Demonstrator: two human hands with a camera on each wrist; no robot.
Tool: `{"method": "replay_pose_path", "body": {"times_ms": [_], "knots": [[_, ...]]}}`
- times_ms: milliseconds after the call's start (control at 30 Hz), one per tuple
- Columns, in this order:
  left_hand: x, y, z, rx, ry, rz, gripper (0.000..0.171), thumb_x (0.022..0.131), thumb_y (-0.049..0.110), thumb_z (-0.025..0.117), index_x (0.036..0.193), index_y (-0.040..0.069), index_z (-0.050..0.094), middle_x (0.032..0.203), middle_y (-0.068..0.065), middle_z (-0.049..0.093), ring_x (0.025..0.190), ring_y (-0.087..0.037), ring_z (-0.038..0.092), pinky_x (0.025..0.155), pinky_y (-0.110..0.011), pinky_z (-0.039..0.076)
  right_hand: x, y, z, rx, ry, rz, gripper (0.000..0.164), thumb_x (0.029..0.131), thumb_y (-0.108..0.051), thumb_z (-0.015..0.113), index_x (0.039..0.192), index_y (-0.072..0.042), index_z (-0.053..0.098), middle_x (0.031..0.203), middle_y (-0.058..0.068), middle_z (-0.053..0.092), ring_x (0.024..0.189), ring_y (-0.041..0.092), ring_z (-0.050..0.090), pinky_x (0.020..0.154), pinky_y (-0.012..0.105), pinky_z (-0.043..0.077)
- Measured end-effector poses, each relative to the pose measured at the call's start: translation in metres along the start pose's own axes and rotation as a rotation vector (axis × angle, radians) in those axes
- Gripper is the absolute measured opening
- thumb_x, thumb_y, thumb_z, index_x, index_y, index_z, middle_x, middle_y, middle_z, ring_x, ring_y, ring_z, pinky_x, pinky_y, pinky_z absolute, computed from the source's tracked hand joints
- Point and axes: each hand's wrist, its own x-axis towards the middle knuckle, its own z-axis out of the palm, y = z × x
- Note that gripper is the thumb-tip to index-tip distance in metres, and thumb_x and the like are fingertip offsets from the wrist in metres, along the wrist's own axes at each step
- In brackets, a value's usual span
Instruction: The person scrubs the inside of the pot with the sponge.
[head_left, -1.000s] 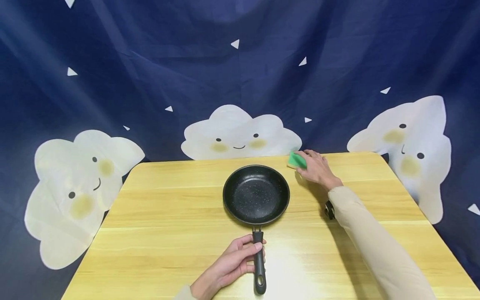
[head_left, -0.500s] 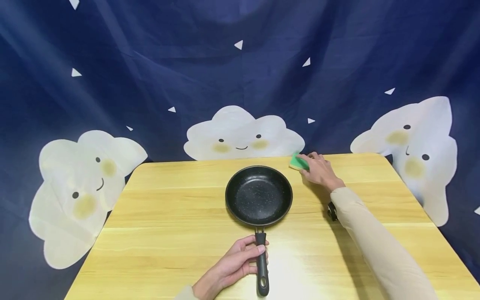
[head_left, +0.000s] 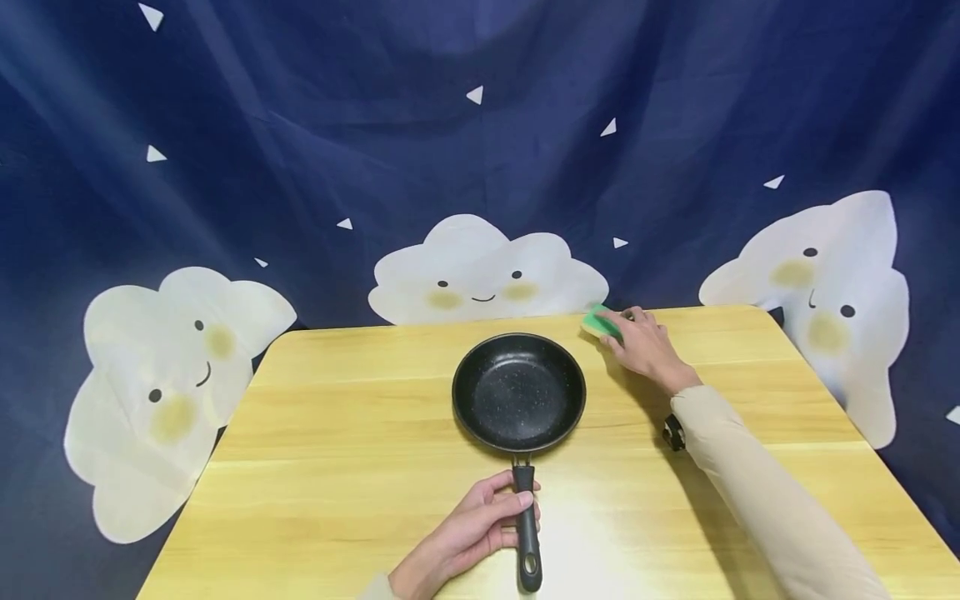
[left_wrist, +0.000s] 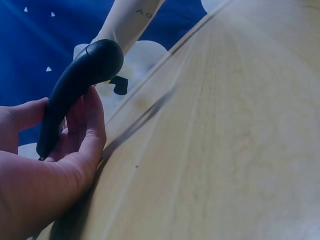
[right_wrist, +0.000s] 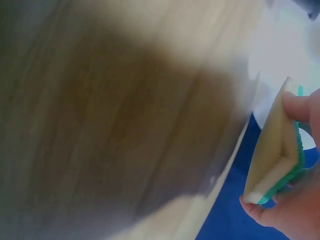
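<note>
My left hand [head_left: 480, 525] grips the black handle of a frying pan [head_left: 519, 392], thumb on top and fingers underneath. The pan's round, speckled dark inside faces up in the head view. In the left wrist view the handle [left_wrist: 82, 75] lies between thumb and fingers, above the wooden surface. At the far edge of the table, my right hand [head_left: 641, 342] pinches a sponge [head_left: 600, 322] with a green side and a pale yellow side. The right wrist view shows the sponge [right_wrist: 275, 150] between thumb and fingers, pale side toward the table. Part of its green side is hidden by the hand.
A light wooden table [head_left: 337, 467] with rounded far corners lies under both hands. Behind it hangs a dark blue curtain [head_left: 375, 125] with printed clouds and white triangles. A black device [head_left: 673, 432] sits at the right wrist.
The sponge has tipped in my right hand, its pale side showing more, and the hand has drawn back slightly. My left hand keeps its grip on the frying pan. The view has shifted a little.
</note>
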Motion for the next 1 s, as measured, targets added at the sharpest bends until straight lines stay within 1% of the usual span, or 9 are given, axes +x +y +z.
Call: {"method": "replay_pose_path", "body": {"times_ms": [133, 233, 400, 533, 633, 733, 867, 1000], "knots": [[0.003, 0.002, -0.001, 0.000, 0.000, 0.006, 0.043, 0.102, 0.012, 0.062, 0.137, -0.009, 0.047, 0.100, -0.005, 0.063, 0.088, -0.014, 0.065, 0.076, -0.030, 0.060, -0.001, -0.004, -0.008, 0.012, 0.017, -0.005, 0.045, 0.105, -0.025, 0.055, 0.149, -0.013, 0.051, 0.133, 0.035, 0.050, 0.121, 0.056, 0.045, 0.089, 0.071, 0.040], [0.004, 0.003, -0.002, -0.010, -0.002, 0.009, 0.044, 0.102, 0.012, 0.062, 0.138, -0.009, 0.046, 0.100, -0.004, 0.062, 0.088, -0.014, 0.065, 0.076, -0.030, 0.060, -0.003, -0.005, -0.012, 0.025, 0.032, -0.006, 0.045, 0.106, -0.027, 0.052, 0.150, -0.014, 0.050, 0.133, 0.035, 0.050, 0.122, 0.055, 0.045, 0.090, 0.071, 0.039], [0.004, 0.001, -0.003, -0.028, -0.019, 0.010, 0.044, 0.102, 0.013, 0.063, 0.137, -0.008, 0.048, 0.099, -0.004, 0.062, 0.088, -0.013, 0.064, 0.076, -0.031, 0.060, -0.009, -0.008, -0.016, 0.044, 0.087, -0.022, 0.046, 0.103, -0.025, 0.051, 0.148, -0.015, 0.053, 0.130, 0.034, 0.050, 0.117, 0.054, 0.046, 0.090, 0.069, 0.039], [0.001, -0.002, -0.003, -0.033, -0.026, 0.002, 0.045, 0.102, 0.013, 0.064, 0.138, -0.008, 0.047, 0.098, -0.004, 0.062, 0.087, -0.013, 0.064, 0.075, -0.030, 0.060, -0.018, -0.012, -0.013, 0.063, 0.136, -0.044, 0.047, 0.099, -0.022, 0.054, 0.145, -0.016, 0.056, 0.129, 0.034, 0.051, 0.114, 0.053, 0.047, 0.088, 0.069, 0.040], [0.000, -0.004, -0.003, -0.033, -0.030, -0.002, 0.044, 0.102, 0.013, 0.063, 0.138, -0.008, 0.048, 0.099, -0.003, 0.062, 0.087, -0.012, 0.064, 0.075, -0.030, 0.060, -0.024, -0.015, -0.012, 0.084, 0.162, -0.057, 0.046, 0.097, -0.021, 0.059, 0.144, -0.016, 0.057, 0.129, 0.033, 0.051, 0.117, 0.052, 0.046, 0.088, 0.069, 0.041], [0.001, -0.004, -0.003, -0.038, -0.036, -0.005, 0.046, 0.102, 0.014, 0.064, 0.138, -0.008, 0.047, 0.099, -0.003, 0.061, 0.086, -0.012, 0.064, 0.076, -0.029, 0.060, -0.026, -0.020, -0.014, 0.101, 0.191, -0.075, 0.045, 0.096, -0.020, 0.064, 0.142, -0.016, 0.059, 0.128, 0.031, 0.052, 0.117, 0.051, 0.046, 0.087, 0.066, 0.042], [0.001, -0.003, -0.004, -0.051, -0.036, -0.001, 0.046, 0.102, 0.012, 0.063, 0.139, -0.009, 0.046, 0.098, -0.004, 0.061, 0.086, -0.014, 0.065, 0.078, -0.031, 0.060, -0.027, -0.027, -0.017, 0.131, 0.216, -0.104, 0.043, 0.096, -0.018, 0.068, 0.138, -0.012, 0.062, 0.126, 0.031, 0.056, 0.115, 0.049, 0.049, 0.087, 0.061, 0.043], [0.001, -0.001, -0.005, -0.051, -0.037, 0.003, 0.046, 0.103, 0.012, 0.063, 0.140, -0.009, 0.045, 0.098, -0.004, 0.061, 0.087, -0.015, 0.065, 0.080, -0.032, 0.060, -0.030, -0.034, -0.021, 0.167, 0.230, -0.106, 0.041, 0.097, -0.017, 0.070, 0.136, -0.007, 0.064, 0.126, 0.029, 0.060, 0.115, 0.048, 0.050, 0.086, 0.058, 0.043]]}}
